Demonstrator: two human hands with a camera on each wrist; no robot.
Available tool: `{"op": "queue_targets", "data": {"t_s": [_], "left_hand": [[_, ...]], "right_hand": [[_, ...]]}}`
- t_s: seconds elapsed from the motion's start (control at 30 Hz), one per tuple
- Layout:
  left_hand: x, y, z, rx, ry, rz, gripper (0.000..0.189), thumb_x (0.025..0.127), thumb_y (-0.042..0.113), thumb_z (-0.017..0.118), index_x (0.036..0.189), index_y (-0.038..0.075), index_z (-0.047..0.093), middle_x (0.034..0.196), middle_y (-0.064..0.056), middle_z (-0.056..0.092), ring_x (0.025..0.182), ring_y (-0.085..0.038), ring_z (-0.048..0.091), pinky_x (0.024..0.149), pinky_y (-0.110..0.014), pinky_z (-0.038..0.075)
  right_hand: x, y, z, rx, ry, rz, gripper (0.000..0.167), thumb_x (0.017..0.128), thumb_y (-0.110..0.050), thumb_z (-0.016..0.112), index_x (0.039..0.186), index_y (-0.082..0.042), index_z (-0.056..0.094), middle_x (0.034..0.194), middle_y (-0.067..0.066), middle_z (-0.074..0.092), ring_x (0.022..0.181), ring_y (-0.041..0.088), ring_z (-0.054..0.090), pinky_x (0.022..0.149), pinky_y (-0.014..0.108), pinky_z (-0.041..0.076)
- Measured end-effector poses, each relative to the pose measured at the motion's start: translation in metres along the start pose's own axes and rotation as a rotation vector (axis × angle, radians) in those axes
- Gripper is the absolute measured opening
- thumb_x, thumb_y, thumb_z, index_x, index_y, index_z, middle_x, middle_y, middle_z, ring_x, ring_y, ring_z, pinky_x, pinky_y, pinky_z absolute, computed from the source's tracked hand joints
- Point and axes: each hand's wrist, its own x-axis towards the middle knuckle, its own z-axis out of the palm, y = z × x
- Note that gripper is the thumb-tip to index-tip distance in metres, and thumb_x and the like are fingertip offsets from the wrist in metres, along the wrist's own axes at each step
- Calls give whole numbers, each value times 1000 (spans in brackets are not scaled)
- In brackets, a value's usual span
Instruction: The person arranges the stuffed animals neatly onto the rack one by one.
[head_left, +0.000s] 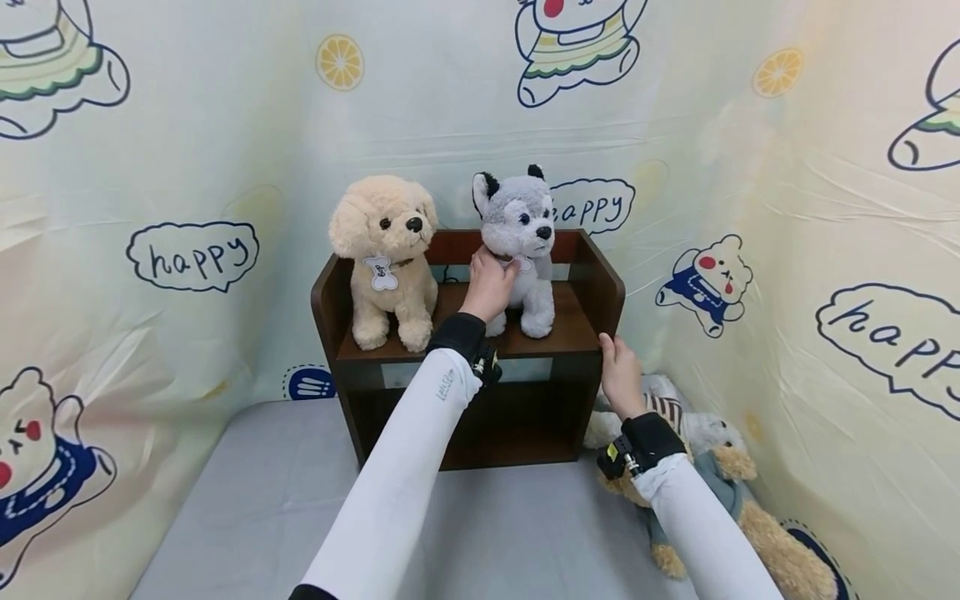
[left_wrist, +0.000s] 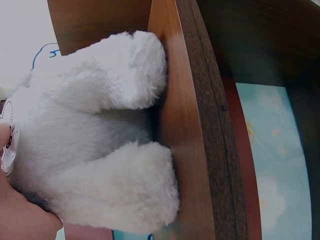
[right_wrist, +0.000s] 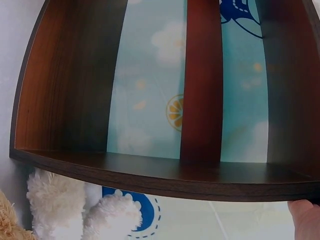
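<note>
The husky [head_left: 534, 293] is upright on the top board of the shelf [head_left: 576, 321], its long axis close to vertical, its head turned toward the right panel [head_left: 602, 282]. The left hand [head_left: 489, 287] holds it at the neck and chest from the left: the thumb lies in front by the tag [left_wrist: 7, 117], and the other fingers go round behind, mostly out of sight. So the husky's body lies to the right of the palm, and its paws [left_wrist: 150, 185] point down at the board, seemingly resting on it. A gap of bare board parts it from the right panel.

On the husky's other side is the tan dog [head_left: 393, 292], well apart from it, with the left wrist between them and in front. The right hand [head_left: 622, 379] is lower and farther from the husky, touching the front edge of the right panel from outside; whether its fingers curl round that edge cannot be told. Plush toys [head_left: 712, 433] lie beside the shelf, near that hand.
</note>
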Motion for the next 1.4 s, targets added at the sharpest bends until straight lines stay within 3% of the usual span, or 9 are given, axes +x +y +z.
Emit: {"op": "queue_targets", "data": {"t_s": [0.2,0.5,0.77,1.07,1.17,1.23,1.4], "left_hand": [[-1,3,-2,0,-30,19,67,97,28,39,141,-6,2,146,-23,9,136,-30,6,110,-34,10],[0,-2,-3,2,-46,14,71,97,32,38,142,-6,-1,148,-24,4,137,-32,2,111,-36,9],[0,-4,-3,12,-49,21,70,97,32,38,141,-7,-1,148,-25,4,137,-34,2,111,-36,9],[-2,-4,-5,8,-36,11,70,97,32,38,142,-5,-1,148,-24,3,137,-31,4,111,-35,11],[-4,-5,-6,-14,-36,-1,72,97,33,39,142,-5,-3,149,-23,2,137,-29,4,110,-35,14],[-6,-8,-7,-14,-54,-9,74,96,35,39,142,-4,-4,149,-22,1,137,-29,4,110,-35,14],[-11,-16,-15,31,-146,-27,81,95,40,41,142,-5,-7,149,-23,-3,138,-29,2,110,-35,12]], "right_hand": [[0,-2,-1,-22,11,-16,44,99,-35,32,90,5,51,67,8,32,66,27,38,61,33,30],[0,0,-2,-12,-3,-2,43,99,-35,31,93,3,51,78,14,44,74,29,42,67,35,32],[-1,1,-1,-7,-10,2,47,99,-38,30,93,5,50,67,6,29,64,25,36,60,32,29],[0,-2,-2,-15,-15,-9,48,99,-39,29,95,4,51,74,11,39,70,27,41,63,33,31],[1,-2,-2,-17,-13,-17,47,99,-38,30,93,4,50,72,10,36,70,28,40,63,34,31],[1,-1,-3,-16,-16,-17,47,99,-37,30,95,4,51,75,13,43,74,29,43,65,35,33],[0,1,-2,-14,-18,-9,45,99,-37,30,93,2,50,73,13,41,72,28,42,64,35,32]]}}
